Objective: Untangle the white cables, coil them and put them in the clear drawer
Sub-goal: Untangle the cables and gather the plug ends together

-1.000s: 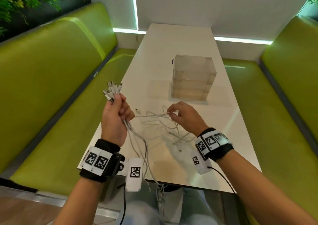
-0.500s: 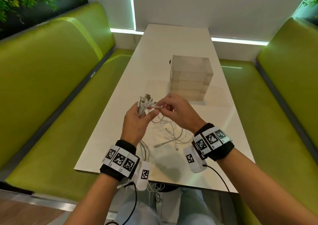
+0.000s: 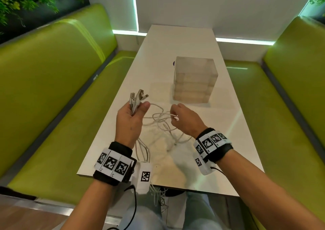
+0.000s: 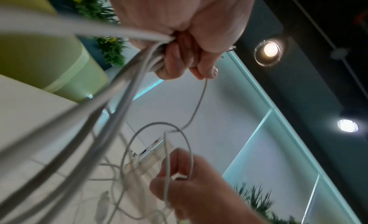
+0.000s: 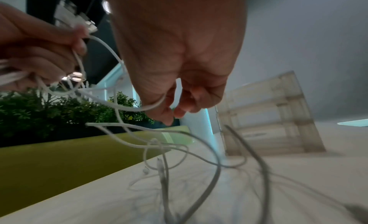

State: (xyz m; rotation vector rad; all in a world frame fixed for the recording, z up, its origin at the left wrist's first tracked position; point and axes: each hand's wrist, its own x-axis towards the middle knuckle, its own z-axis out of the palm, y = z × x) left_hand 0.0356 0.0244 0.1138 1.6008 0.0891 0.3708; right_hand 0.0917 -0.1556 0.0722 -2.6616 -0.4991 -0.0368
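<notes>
Two hands are up over the near half of the white table (image 3: 175, 41), both busy with the white cables (image 3: 158, 122). From the head view, the left hand (image 3: 131, 122) is fisted around a bundle of them, with the metal USB plugs (image 3: 138, 97) fanning out above the thumb and the cords trailing from the bottom of the fist toward the near edge and over it. Right hand (image 3: 186, 120) pinches one cable's small white connector (image 3: 175, 118); the loose tangle lies on the tabletop between and below the two hands. Clear drawer unit (image 3: 194, 82) sits past them, mid-table, drawers closed as far as I can tell.

Left wrist view: left hand (image 4: 183, 30) clamps the cords, which stream out blurry toward the camera, and a thin loop (image 4: 159, 148) runs down to the right hand (image 4: 195, 188).

Right wrist view: right hand (image 5: 179, 54) has thumb and fingertips (image 5: 179, 113) pressed together on a strand, loops hanging down to the table, clear drawer unit (image 5: 268, 117) behind.
</notes>
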